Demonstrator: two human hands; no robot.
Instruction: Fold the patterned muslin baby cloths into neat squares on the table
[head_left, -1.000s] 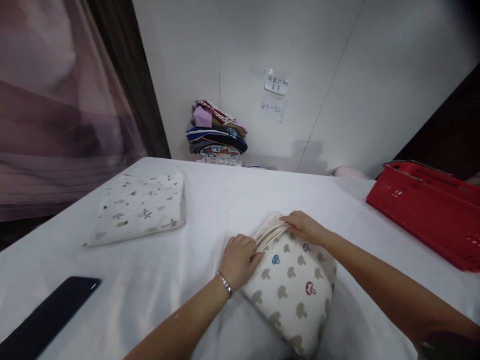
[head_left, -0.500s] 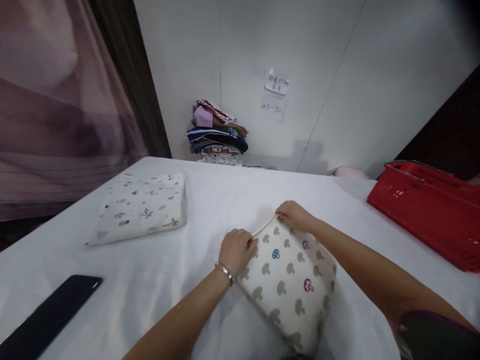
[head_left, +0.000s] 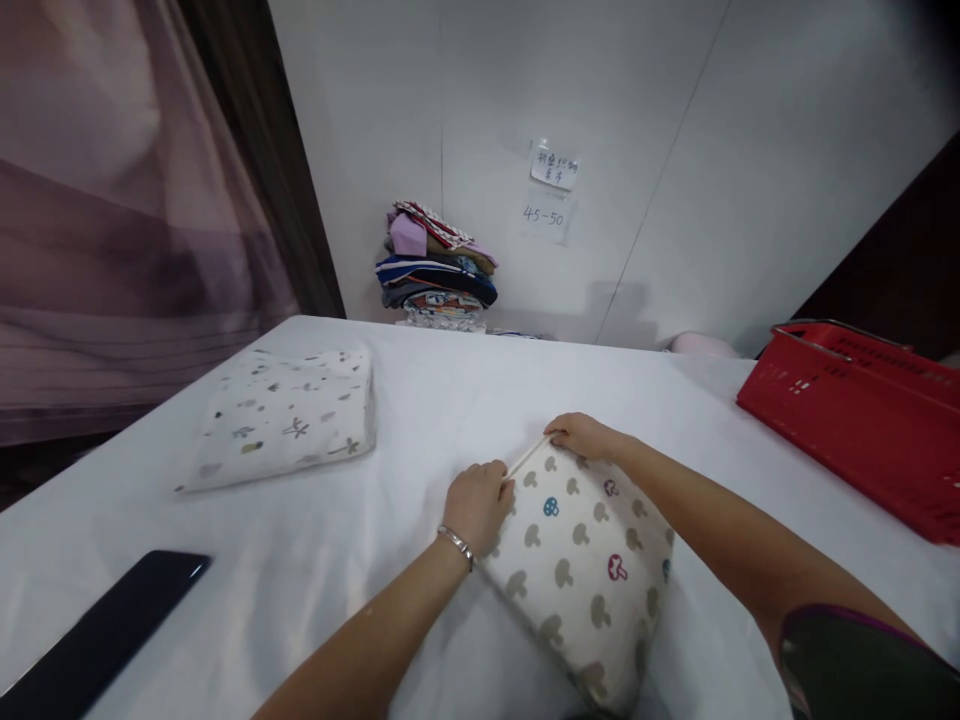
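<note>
A folded white cloth with a mushroom print [head_left: 581,560] lies slanted on the white-covered table in front of me. My left hand [head_left: 480,502] is closed on its left far corner, thumb on top. At the other end of that far edge, my right hand [head_left: 581,436] pinches the cloth between thumb and fingers. The edge between both hands is pulled straight, with its layers showing. Further left, a second folded white cloth [head_left: 289,415], printed with small palms and leaves, lies flat and untouched.
A dark flat panel [head_left: 105,630] lies at the near left of the white table [head_left: 420,390]. A red plastic basket [head_left: 855,420] stands at the right. Behind the far edge rises a pile of folded fabrics [head_left: 439,270] against the wall. A pinkish curtain [head_left: 127,230] hangs at left.
Both hands still grip the mushroom-print cloth. My right hand has come slightly nearer and to the left, and the far edge between the hands sits a little lower.
</note>
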